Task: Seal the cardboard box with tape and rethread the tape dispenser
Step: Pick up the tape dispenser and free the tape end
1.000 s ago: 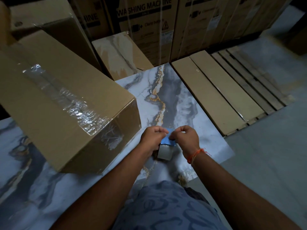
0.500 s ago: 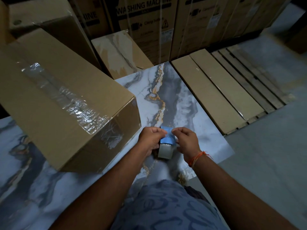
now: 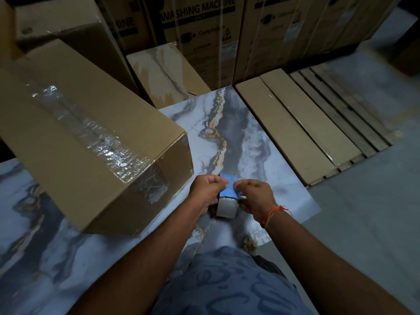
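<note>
The blue tape dispenser (image 3: 228, 192), clear roll hanging below, is sitting between both hands above the marbled tabletop (image 3: 245, 142), just right of the taped cardboard box (image 3: 91, 142). The left hand (image 3: 205, 192) is gripping its side, and the right hand (image 3: 255, 196) is pinching at its top edge.

I hold the blue tape dispenser (image 3: 228, 191) between my left hand (image 3: 205, 192) and my right hand (image 3: 256, 196), both closed on it, with its clear tape roll (image 3: 226, 208) facing me above the marble-patterned slab (image 3: 245, 142). The cardboard box (image 3: 91, 142) lies to my left on that slab, a wrinkled strip of clear tape (image 3: 95, 135) running along its top seam and over the near end. Cartons printed WASHING MACHINE (image 3: 200, 30) stand behind.
</note>
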Demonstrator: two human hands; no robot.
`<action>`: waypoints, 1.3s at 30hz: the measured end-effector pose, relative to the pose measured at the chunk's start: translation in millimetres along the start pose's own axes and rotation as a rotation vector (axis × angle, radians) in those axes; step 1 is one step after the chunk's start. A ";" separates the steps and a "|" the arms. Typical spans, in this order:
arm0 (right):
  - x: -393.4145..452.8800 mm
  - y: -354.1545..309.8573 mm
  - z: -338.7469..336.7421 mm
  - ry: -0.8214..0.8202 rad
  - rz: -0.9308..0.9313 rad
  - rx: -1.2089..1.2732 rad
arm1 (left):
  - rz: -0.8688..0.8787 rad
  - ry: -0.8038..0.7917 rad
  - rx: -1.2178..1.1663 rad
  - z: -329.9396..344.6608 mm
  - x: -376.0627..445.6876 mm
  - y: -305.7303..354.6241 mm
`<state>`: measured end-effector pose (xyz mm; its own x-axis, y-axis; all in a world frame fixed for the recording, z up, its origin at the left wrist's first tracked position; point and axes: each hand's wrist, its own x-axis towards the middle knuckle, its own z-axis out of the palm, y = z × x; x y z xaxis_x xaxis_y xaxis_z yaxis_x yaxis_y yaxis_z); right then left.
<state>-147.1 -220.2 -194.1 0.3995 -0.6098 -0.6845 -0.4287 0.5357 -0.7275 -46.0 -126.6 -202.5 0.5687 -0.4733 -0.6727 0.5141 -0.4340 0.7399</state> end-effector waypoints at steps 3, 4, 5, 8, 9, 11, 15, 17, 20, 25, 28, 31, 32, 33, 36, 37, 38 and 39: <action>-2.7 -0.3 -3.8 -0.041 -0.011 0.016 | -0.002 -0.001 -0.009 -0.9 -1.0 -0.6; -2.6 -0.2 -4.4 -0.049 -0.016 0.021 | -0.004 0.000 -0.008 -1.0 -0.9 -1.0; -2.4 -0.1 -4.9 -0.055 -0.021 0.030 | -0.005 0.000 -0.010 -1.4 -1.0 -1.2; -1.7 2.1 -5.2 -0.063 -0.029 0.062 | -0.003 -0.007 -0.012 -2.0 -2.8 -0.7; -1.9 2.7 -5.4 -0.063 -0.033 0.068 | 0.000 -0.008 -0.009 -2.1 -3.4 -1.1; -2.1 4.7 -5.7 -0.067 -0.042 0.085 | 0.005 -0.007 -0.007 -2.2 -5.3 -2.0; -3.3 6.9 -7.8 -0.080 -0.063 0.109 | 0.019 0.009 -0.003 -4.0 -6.2 -6.1; -4.6 6.9 -8.8 -0.084 -0.074 0.117 | 0.033 0.011 -0.011 -3.7 -7.8 -5.8; -5.4 5.0 -10.7 -0.085 -0.116 0.103 | 0.065 0.020 -0.021 -1.3 -12.3 -2.7; -4.7 -1.9 -18.4 -0.131 -0.236 0.085 | 0.193 0.046 -0.003 0.5 -18.3 4.3; -1.7 -6.4 -21.9 -0.174 -0.296 0.084 | 0.271 0.080 0.003 3.5 -23.8 10.2; 1.9 -13.2 -24.9 -0.225 -0.333 0.050 | 0.293 0.141 -0.015 7.0 -27.8 13.0; 2.8 -15.5 -26.7 -0.242 -0.338 0.045 | 0.293 0.156 -0.017 8.8 -29.2 13.0; 3.7 -19.2 -29.8 -0.264 -0.342 0.037 | 0.295 0.177 -0.021 11.8 -31.2 13.3; 6.6 -31.0 -41.2 -0.340 -0.363 -0.006 | 0.324 0.238 -0.041 24.4 -41.6 15.4; 7.5 -34.4 -44.3 -0.360 -0.372 -0.016 | 0.331 0.259 -0.047 28.1 -45.6 16.3; 8.6 -38.3 -47.7 -0.384 -0.382 -0.027 | 0.336 0.283 -0.055 32.4 -48.6 16.8; 9.5 -41.4 -50.7 -0.409 -0.391 -0.038 | 0.339 0.307 -0.064 36.5 -50.8 17.0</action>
<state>-166.6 -277.8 -168.1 0.8127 -0.4787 -0.3323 -0.2116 0.2889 -0.9337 -89.7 -137.9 -155.9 0.8705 -0.3270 -0.3679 0.2995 -0.2414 0.9231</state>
